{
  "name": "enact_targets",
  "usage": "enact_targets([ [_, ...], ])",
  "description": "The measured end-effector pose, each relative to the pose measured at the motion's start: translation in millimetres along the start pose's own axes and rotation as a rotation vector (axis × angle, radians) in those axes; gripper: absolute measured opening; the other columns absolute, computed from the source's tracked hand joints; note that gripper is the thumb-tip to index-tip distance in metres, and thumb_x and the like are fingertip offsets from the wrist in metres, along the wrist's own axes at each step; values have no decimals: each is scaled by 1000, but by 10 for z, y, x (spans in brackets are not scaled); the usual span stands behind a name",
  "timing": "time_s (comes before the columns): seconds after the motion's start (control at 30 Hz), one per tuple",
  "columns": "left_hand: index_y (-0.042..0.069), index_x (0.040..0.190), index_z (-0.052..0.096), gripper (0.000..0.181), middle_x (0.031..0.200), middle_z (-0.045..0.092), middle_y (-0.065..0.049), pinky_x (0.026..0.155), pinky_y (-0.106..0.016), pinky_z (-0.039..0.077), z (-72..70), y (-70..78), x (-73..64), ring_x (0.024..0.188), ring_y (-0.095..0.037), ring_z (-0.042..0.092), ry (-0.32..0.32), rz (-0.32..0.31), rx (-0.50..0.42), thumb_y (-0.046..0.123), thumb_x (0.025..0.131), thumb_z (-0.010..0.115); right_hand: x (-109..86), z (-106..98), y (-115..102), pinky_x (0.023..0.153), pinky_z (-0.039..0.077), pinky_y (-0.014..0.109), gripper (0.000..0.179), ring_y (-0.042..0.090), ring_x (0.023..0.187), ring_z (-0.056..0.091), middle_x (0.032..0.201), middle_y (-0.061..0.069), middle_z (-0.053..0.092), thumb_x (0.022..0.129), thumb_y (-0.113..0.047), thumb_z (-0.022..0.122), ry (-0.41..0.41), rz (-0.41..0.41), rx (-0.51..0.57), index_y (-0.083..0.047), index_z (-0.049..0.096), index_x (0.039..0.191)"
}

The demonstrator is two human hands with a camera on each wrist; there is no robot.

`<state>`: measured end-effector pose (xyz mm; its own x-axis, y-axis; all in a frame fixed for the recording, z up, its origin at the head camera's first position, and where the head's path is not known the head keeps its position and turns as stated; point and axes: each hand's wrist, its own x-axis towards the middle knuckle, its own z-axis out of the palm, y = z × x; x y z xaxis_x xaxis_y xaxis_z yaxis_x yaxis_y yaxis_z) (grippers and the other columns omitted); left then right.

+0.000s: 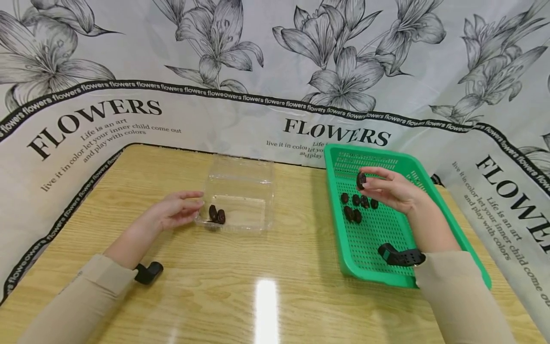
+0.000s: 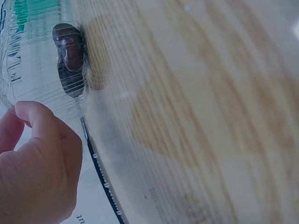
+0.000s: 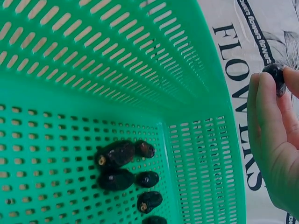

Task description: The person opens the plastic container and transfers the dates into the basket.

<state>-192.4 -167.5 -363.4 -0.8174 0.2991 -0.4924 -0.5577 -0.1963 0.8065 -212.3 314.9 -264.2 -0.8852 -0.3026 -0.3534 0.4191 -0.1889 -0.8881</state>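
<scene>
Two beige sleeves reach in from the bottom corners, nearest the viewer, each with a black wrist strap at its cuff. Beyond them is a pale, wood-grained counter.

On the right, the person's right hand is raised over a green perforated basket. Its thumb and fingers are nearly closed, pinching one small, dark, wrinkled fruit. The right wrist view shows this fruit right at the tips, between the thumb on one side and the fingers on the other, with part of its surface uncovered. Several similar loose fruits lie in the basket, below the raised fingers and apart from them.

On the left, the left hand reaches to the left side of a clear plastic box, whose lid is tilted up at the back. Its bent fingers touch the box's edge; whether they pinch it, I cannot tell. At least two dark fruits inside the box lie near those fingertips, beyond the clear wall and not touching them.

Behind the counter hangs white cloth printed with grey lilies and the word "FLOWERS".
</scene>
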Motion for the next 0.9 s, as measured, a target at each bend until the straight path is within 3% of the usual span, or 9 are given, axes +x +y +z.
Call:
enact_targets([
  [0.3, -3, 140, 30, 57, 86, 55, -3, 64, -14, 50, 4, -7, 4, 68, -7, 56, 3, 2, -13, -1, 90, 57, -4, -217, 49, 81, 53, 27, 33, 20, 85, 64, 100, 11, 52, 89, 13, 49, 0, 24, -41, -11, 69, 98],
  [0.57, -4, 141, 28, 57, 85, 56, -3, 63, -14, 50, 0, -9, 11, 67, -7, 56, 8, -6, -7, -1, 91, 56, 34, -373, 121, 81, 54, 27, 33, 19, 83, 65, 97, 9, 54, 89, 12, 52, 23, 43, -152, -15, 68, 97],
  [0.8, -3, 139, 31, 54, 84, 55, -3, 63, -14, 50, -7, -3, 19, 68, -7, 56, 7, -5, -6, -1, 91, 55, 41, -461, 139, 83, 53, 28, 32, 15, 82, 65, 91, 6, 57, 88, 9, 55, 42, 61, -313, -20, 65, 99],
  [0.9, -3, 139, 31, 54, 84, 55, -3, 63, -14, 50, -8, 2, 20, 67, -7, 56, 8, -5, 0, -1, 91, 55, 53, -496, 149, 89, 50, 33, 32, 14, 85, 64, 101, 10, 52, 87, 7, 59, 67, 77, -401, -19, 62, 104],
])
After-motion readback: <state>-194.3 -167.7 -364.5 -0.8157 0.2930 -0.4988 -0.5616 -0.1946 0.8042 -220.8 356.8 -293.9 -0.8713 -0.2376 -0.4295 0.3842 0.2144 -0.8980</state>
